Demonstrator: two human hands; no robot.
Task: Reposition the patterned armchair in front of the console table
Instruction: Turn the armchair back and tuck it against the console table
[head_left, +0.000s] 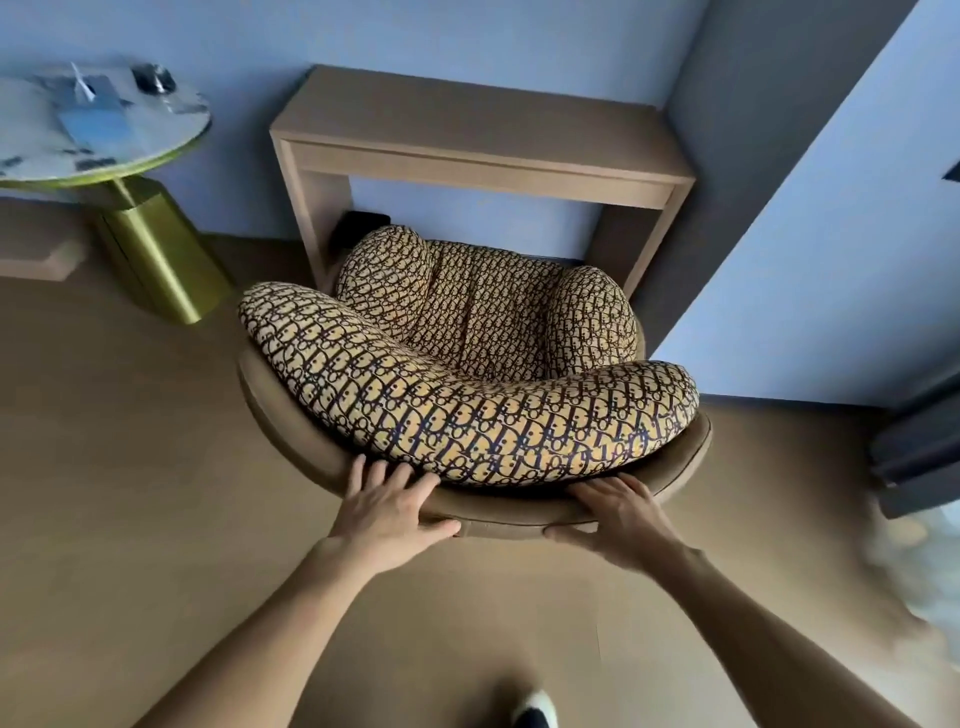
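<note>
Armchair (467, 364) with the patterned cushions sits on the tan floor (130, 467), its front tucked partly under the wooden bench (483, 150) that stands against the blue wall, its curved back turned toward the person. Both hands grip the brown rim of that back, just below the long patterned cushion. The left hand (387, 512) lies with fingers spread over the top of the rim and thumb hooked along the outer edge; the right hand (618, 512) clasps the rim the same way, well apart from the left. To the left of the armchair stands a round marble-topped side table (104, 150) on a brass pedestal, with a few blurred small things on top.
</note>
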